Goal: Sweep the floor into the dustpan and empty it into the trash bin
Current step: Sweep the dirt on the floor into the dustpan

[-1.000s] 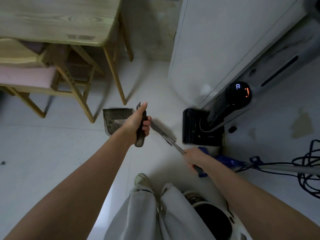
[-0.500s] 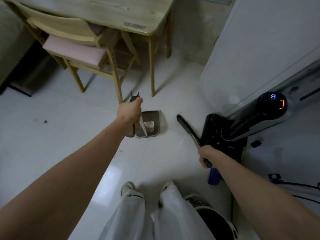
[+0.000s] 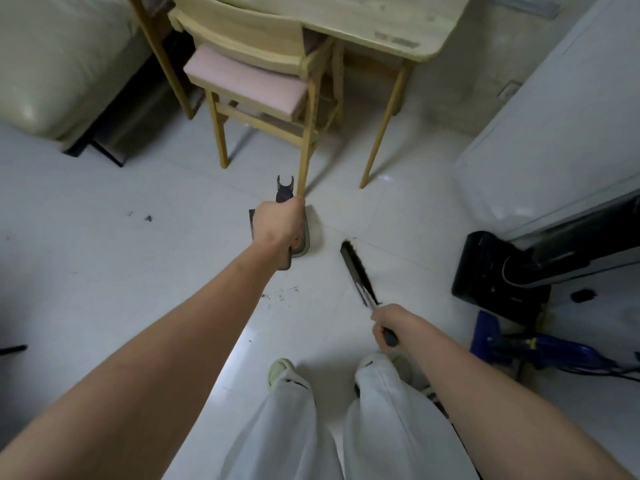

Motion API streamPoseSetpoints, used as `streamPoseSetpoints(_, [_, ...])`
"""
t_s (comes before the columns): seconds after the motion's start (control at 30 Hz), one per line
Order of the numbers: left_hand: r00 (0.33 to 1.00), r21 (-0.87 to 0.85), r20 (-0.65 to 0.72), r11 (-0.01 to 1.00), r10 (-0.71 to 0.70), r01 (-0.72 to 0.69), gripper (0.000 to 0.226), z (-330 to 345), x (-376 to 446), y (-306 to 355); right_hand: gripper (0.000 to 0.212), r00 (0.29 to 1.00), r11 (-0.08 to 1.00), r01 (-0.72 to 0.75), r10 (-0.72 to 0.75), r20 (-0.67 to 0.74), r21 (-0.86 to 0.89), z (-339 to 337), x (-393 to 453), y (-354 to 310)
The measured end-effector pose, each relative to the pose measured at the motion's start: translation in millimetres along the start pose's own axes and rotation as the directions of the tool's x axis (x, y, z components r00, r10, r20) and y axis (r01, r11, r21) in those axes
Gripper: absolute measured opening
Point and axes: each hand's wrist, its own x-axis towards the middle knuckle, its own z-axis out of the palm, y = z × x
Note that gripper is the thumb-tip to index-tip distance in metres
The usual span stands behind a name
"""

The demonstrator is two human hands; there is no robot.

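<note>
Fingers of the left hand [image 3: 277,225] are curled tight round the upright handle of the dustpan [image 3: 304,237], whose pan sits low by the chair leg [image 3: 304,174]; the right hand [image 3: 389,325] grips the broom [image 3: 356,271] near its grey handle end. The dark, narrow brush head runs away from the right hand toward the pan — beside it, not touching. Dark debris [image 3: 282,295] lies on the white floor [image 3: 104,271] between the two forearms, nearer the left one.

Both arms are reaching toward twelve o'clock; left grip [image 3: 277,223] is clenching a handle, right grip [image 3: 388,323] is clasping another
</note>
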Motion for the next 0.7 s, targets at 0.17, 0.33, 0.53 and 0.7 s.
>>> streamPoseSetpoints(0.17, [0.996, -0.012, 0.079, 1.000, 0.027, -0.026, 0.025, -51, 3, 5, 0.031, 0.996, 0.982, -0.011, -0.005, 0.086, 0.190, 39, -32, -18])
streamPoseSetpoints(0.33, [0.994, -0.008, 0.109, 1.000, 0.014, -0.013, 0.020, -83, 9, -5, 0.021, 0.993, 0.994, 0.103, -0.100, -0.057, 0.045, 70, -46, -13])
streamPoseSetpoints(0.53, [0.994, -0.073, 0.109, 0.997, -0.028, 0.036, 0.025, -116, 14, -20, 0.039, 0.977, 0.977, 0.158, -0.176, -0.118, -0.142, 102, -13, 27])
streamPoseSetpoints(0.7, [0.988, -0.059, 0.149, 0.997, -0.037, 0.047, 0.023, -106, 2, -27, 0.022, 0.998, 1.000, 0.005, -0.004, 0.065, -0.016, 133, -8, 67])
